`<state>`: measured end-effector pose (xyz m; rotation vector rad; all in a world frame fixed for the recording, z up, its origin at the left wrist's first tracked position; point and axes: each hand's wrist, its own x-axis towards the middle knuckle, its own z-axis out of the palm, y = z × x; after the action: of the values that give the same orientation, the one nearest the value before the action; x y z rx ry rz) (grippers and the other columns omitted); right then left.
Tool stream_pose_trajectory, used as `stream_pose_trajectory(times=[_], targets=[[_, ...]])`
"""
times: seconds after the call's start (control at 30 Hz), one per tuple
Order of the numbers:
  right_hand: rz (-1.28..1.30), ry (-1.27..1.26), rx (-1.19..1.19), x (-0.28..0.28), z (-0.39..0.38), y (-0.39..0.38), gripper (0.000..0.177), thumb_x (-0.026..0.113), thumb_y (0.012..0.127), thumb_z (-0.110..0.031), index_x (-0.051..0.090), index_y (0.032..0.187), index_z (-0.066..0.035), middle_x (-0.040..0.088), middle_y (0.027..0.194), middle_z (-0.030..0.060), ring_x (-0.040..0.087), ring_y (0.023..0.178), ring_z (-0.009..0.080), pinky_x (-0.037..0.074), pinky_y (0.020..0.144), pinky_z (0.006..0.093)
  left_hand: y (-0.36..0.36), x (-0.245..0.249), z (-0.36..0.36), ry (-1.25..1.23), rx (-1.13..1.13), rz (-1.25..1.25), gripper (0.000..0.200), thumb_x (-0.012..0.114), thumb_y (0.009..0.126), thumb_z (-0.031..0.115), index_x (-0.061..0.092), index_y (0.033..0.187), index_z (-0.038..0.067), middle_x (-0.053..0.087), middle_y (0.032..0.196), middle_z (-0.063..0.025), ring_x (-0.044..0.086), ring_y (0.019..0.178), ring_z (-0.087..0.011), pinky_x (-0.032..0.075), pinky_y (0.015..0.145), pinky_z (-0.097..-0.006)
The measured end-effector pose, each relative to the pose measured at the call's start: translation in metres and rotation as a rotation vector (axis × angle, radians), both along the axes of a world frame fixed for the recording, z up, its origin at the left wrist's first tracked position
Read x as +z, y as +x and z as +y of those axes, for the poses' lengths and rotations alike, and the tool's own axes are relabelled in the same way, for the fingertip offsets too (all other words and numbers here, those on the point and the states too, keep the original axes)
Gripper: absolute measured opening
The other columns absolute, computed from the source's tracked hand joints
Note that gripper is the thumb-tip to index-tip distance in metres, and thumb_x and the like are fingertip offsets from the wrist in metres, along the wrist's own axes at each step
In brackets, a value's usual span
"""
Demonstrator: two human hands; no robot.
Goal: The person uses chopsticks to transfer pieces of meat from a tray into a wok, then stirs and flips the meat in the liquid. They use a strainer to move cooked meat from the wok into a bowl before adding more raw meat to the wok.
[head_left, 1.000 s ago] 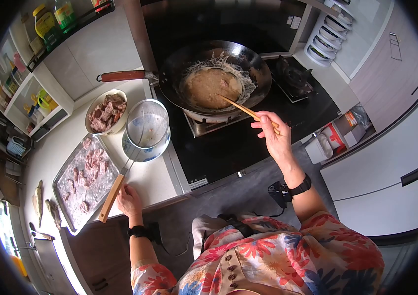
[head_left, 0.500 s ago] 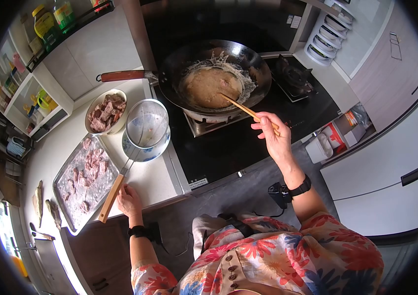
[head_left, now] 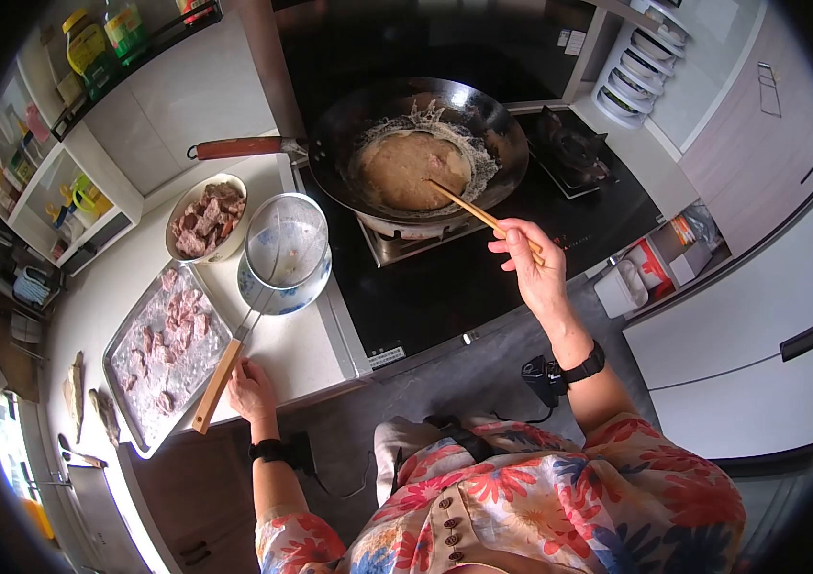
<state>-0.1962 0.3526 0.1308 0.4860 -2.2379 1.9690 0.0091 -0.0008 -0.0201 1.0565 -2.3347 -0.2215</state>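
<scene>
My right hand is closed around a pair of wooden chopsticks. Their tips dip into the foamy brown liquid in a large black wok, where a piece of meat shows near the surface. My left hand rests at the counter's edge, fingers loosely bent, with no object visible in it. Just beside it is the wooden handle of a mesh strainer, which lies over a blue-and-white bowl. A metal tray with floured-looking meat pieces is left of the handle.
Behind the tray stands a bowl of meat strips. The wok's red-brown handle reaches over the counter. A second burner lies right of the wok, and an open drawer juts out below the stove's right side.
The chopstick tips have shifted very slightly in the wok, and the foam pattern differs a little. My left hand, the strainer and the tray are unmoved.
</scene>
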Motion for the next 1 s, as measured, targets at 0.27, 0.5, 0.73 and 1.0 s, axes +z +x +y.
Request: stream_pose_trajectory(times=[0.27, 0.5, 0.73, 1.0], targets=[[-0.005, -0.003, 0.0, -0.0008, -0.0002, 0.0004, 0.025, 0.052, 0.09, -0.028, 0.059, 0.103, -0.008, 0.062, 0.092, 0.0023, 0.061, 0.08, 0.0103, 0.046, 0.059, 0.021, 0.0002, 0.0012, 0.0007, 0.003, 0.001, 0.0, 0.018, 0.048, 0.082, 0.023, 0.059, 0.09, 0.012, 0.06, 0.075, -0.0145, 0.057, 0.072, -0.0338, 0.045, 0.063, -0.045], [-0.008, -0.005, -0.003, -0.0007, -0.0006, 0.0011, 0.025, 0.052, 0.09, -0.029, 0.059, 0.103, -0.008, 0.062, 0.091, 0.0024, 0.061, 0.08, 0.0103, 0.046, 0.059, 0.021, -0.0002, 0.0035, 0.0024, 0.007, 0.003, 0.013, 0.018, 0.048, 0.082, 0.023, 0.059, 0.09, 0.012, 0.06, 0.075, -0.014, 0.057, 0.072, -0.0335, 0.045, 0.063, -0.0447], [-0.017, -0.005, -0.007, 0.0012, -0.0023, 0.0024, 0.025, 0.053, 0.09, -0.028, 0.059, 0.103, -0.008, 0.062, 0.091, 0.0024, 0.062, 0.08, 0.0103, 0.046, 0.059, 0.0211, 0.0009, 0.0017, 0.001, 0.017, -0.006, 0.006, 0.017, 0.049, 0.081, 0.023, 0.059, 0.09, 0.012, 0.06, 0.075, -0.0135, 0.057, 0.072, -0.0332, 0.045, 0.063, -0.0444], [-0.01, -0.007, -0.001, 0.0, -0.0039, 0.0013, 0.024, 0.053, 0.089, -0.027, 0.059, 0.102, -0.007, 0.062, 0.09, 0.0017, 0.062, 0.079, 0.0099, 0.046, 0.058, 0.0204, 0.0005, 0.0029, 0.0021, 0.026, 0.0, -0.002, 0.017, 0.049, 0.082, 0.024, 0.058, 0.091, 0.013, 0.059, 0.076, -0.0136, 0.057, 0.073, -0.0334, 0.044, 0.064, -0.0446]])
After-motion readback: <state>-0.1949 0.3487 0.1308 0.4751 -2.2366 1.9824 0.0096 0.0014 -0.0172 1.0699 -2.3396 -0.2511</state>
